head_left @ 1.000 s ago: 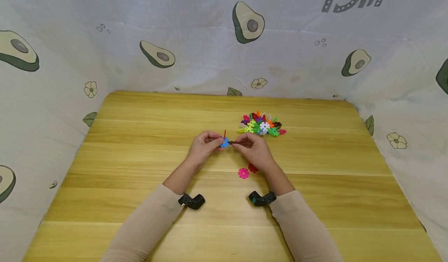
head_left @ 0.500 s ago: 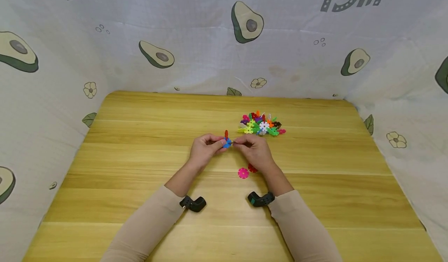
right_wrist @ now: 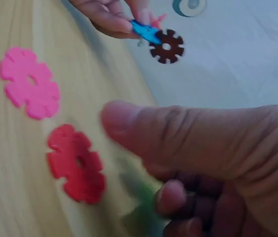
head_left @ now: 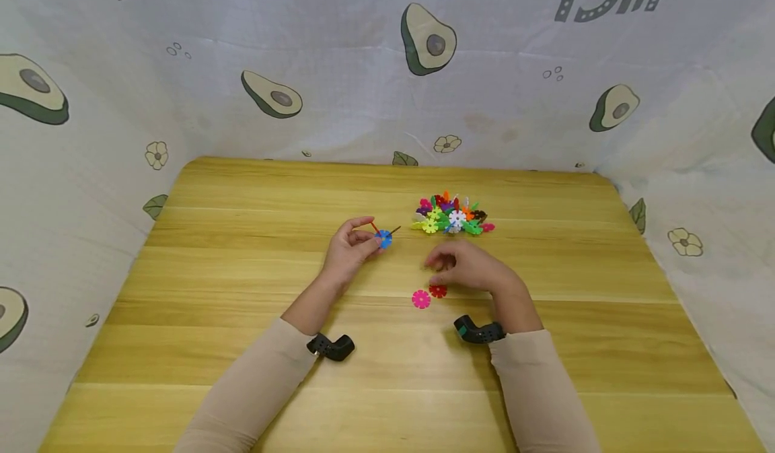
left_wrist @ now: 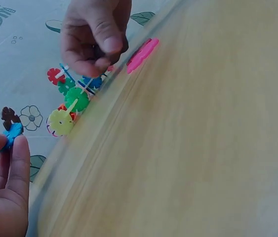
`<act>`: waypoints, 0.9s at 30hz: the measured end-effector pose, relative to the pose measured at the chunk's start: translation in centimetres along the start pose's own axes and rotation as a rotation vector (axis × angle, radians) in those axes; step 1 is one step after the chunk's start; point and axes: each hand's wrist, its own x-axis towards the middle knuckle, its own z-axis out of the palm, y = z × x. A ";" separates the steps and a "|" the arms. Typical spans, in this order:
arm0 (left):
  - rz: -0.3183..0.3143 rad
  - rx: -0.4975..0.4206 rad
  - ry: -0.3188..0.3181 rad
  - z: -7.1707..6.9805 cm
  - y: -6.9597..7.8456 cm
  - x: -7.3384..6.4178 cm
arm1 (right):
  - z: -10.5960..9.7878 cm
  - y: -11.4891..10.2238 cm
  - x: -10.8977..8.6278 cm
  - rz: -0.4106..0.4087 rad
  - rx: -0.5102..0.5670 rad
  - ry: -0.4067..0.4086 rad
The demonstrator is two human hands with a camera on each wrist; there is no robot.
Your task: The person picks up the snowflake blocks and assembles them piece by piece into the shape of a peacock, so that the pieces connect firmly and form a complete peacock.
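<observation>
Between thumb and fingers my left hand (head_left: 350, 252) pinches a blue notched disc (head_left: 384, 239), held off the table. Joined to its edge are a brown disc (right_wrist: 167, 47) and a red disc, both slotted in at an angle. My right hand (head_left: 469, 266) hovers with loosely bent fingers and nothing in them, just above a loose red disc (right_wrist: 77, 164). Beside that one lies a pink disc (right_wrist: 29, 83), flat on the wood. In the right wrist view a gap shows between the thumb and the red disc.
A many-coloured cluster of joined discs (head_left: 454, 215) stands on the wooden table (head_left: 272, 197), behind the right hand. A white cloth (head_left: 351, 69) with avocado prints hangs around the table's back and sides. Each wrist wears a black camera band.
My right hand has let go of the brown disc, which stays on the blue one, and has moved right and down towards the red disc. The left hand has shifted slightly left, tilting the joined discs.
</observation>
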 end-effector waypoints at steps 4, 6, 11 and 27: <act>-0.011 -0.011 0.008 -0.2 -0.1 0.1 | -0.4 0.2 -0.4 0.033 -0.052 -0.088; -0.014 -0.019 0.014 -0.2 -0.1 0.1 | -0.2 0.1 -0.3 0.046 -0.099 -0.090; -0.014 -0.039 0.018 -0.3 -0.1 0.2 | 0.9 -0.1 0.5 0.006 -0.160 0.010; -0.047 -0.117 0.015 0.3 -0.1 -0.2 | 6.0 -1.9 2.9 -0.171 0.411 0.498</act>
